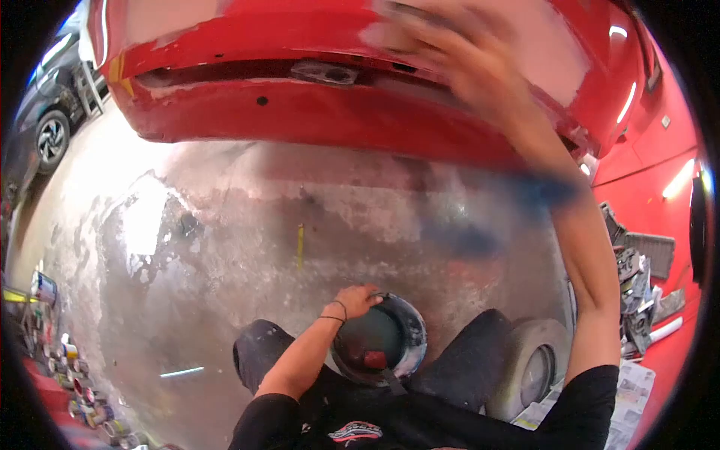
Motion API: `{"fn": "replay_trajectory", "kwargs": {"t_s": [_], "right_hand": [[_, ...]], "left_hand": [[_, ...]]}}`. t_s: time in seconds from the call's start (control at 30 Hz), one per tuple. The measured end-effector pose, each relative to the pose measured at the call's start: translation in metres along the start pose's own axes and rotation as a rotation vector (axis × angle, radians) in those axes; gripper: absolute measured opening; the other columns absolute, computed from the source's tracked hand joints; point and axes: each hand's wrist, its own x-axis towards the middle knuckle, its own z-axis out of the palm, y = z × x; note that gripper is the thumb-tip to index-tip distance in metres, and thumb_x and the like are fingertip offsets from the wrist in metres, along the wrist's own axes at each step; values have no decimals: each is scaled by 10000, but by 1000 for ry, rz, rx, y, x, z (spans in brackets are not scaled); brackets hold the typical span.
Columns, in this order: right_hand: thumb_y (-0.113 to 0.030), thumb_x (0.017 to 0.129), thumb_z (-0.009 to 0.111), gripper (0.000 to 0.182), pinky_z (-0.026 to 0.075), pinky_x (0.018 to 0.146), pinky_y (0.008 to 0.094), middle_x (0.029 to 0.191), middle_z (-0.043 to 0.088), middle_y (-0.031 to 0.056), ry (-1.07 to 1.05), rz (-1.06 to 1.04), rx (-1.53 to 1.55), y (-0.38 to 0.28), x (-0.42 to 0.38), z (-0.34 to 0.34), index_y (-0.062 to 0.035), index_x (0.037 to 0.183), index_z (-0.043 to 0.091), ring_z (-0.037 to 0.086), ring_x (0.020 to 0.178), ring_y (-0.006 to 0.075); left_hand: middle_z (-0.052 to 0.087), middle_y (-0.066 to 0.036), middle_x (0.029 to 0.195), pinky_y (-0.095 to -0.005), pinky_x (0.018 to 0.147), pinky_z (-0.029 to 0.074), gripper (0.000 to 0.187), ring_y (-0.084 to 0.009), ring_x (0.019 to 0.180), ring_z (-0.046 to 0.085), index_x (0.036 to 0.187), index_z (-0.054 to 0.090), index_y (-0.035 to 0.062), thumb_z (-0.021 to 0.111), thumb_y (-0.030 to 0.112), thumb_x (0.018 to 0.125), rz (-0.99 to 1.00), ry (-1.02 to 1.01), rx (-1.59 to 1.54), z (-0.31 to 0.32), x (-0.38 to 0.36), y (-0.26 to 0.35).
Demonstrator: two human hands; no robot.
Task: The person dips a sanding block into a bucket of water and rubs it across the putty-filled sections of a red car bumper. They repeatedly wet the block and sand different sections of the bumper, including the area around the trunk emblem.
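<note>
My right hand (450, 52) is up at 12 o'clock, flat and blurred on the red car panel (300, 112); can't tell what it holds. Left hand (358, 300) clasps the bowl (409, 337) rim at 6 o'clock.

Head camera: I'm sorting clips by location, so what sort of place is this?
Most likely a car body repair or paint shop: a red car bumper with pale sanded patches, paint cans along the floor edge, and a parked dark car.
</note>
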Motion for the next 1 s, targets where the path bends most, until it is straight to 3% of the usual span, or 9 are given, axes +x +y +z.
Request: {"fn": "replay_trajectory", "kwargs": {"t_s": [0.1, 0.17, 0.23, 0.37, 0.57, 0.6, 0.67, 0.83, 1.0], "right_hand": [[-173, 955, 824, 445, 489, 1142, 455, 1443, 735, 41, -176, 268, 403, -34, 56, 37, -188, 1397, 770, 660, 1312, 296], [-199, 962, 789, 394, 455, 1113, 513, 1416, 674, 68, 91, -34, 65, -36, 64, 24, -193, 1351, 732, 592, 1297, 391], [-162, 955, 819, 449, 483, 1150, 449, 1410, 754, 46, -75, 135, 214, -7, 1, 7, -193, 1401, 772, 650, 1340, 287], [-40, 902, 818, 448, 463, 1181, 484, 1457, 728, 90, -10, 226, -139, 74, -147, -75, -145, 1336, 779, 640, 1364, 325], [-13, 957, 700, 407, 548, 1081, 469, 1390, 764, 83, 68, 178, 212, 9, -22, 0, -159, 1325, 793, 709, 1254, 313], [-25, 1006, 658, 509, 493, 1190, 443, 1496, 682, 104, -183, 206, 394, -12, 8, -1, -105, 1508, 675, 593, 1422, 328], [-226, 957, 783, 411, 480, 1097, 514, 1425, 661, 56, 51, 142, 33, -33, 46, 9, -228, 1362, 715, 597, 1291, 394], [-72, 1011, 695, 453, 490, 1193, 448, 1498, 685, 102, -97, 227, 291, 50, -94, -25, -104, 1463, 699, 608, 1413, 331], [-24, 955, 771, 493, 468, 1173, 465, 1488, 698, 130, -30, 375, -222, 68, -212, -112, -129, 1434, 715, 654, 1325, 368]], "left_hand": [[785, -211, 1299, -559, 1077, 558, 566, -441, 1260, 718, 1493, 669, 160, 645, 547, 1080, -20, 0, -45, 1, -2, 0], [785, -211, 1300, -556, 1076, 560, 572, -444, 1258, 718, 1494, 671, 160, 649, 550, 1077, 5, 5, -87, 2, 0, -3], [781, -209, 1311, -556, 1080, 558, 571, -442, 1265, 715, 1494, 671, 160, 651, 545, 1074, 3, 8, -110, 1, -2, -2], [771, -203, 1345, -555, 1092, 554, 564, -431, 1288, 705, 1501, 667, 161, 654, 527, 1073, 0, 44, -65, 2, -5, -4], [774, -229, 1343, -536, 1077, 571, 570, -445, 1255, 728, 1528, 648, 102, 670, 468, 1092, 48, 26, -64, 1, 1, -4], [774, -229, 1343, -536, 1077, 571, 570, -445, 1255, 728, 1528, 648, 102, 670, 468, 1092, 48, 3, -46, 0, -2, -4], [775, -227, 1342, -532, 1073, 575, 575, -444, 1260, 727, 1532, 644, 107, 676, 471, 1088, 16, -2, -128, -5, -4, 4], [776, -225, 1340, -527, 1073, 576, 577, -442, 1258, 729, 1529, 646, 117, 681, 480, 1082, 25, 35, -115, 2, -2, -3], [786, -229, 1294, -524, 1053, 585, 621, -432, 1232, 739, 1545, 626, 121, 710, 489, 1052, 25, 40, -51, 11, -1, -7]]}}
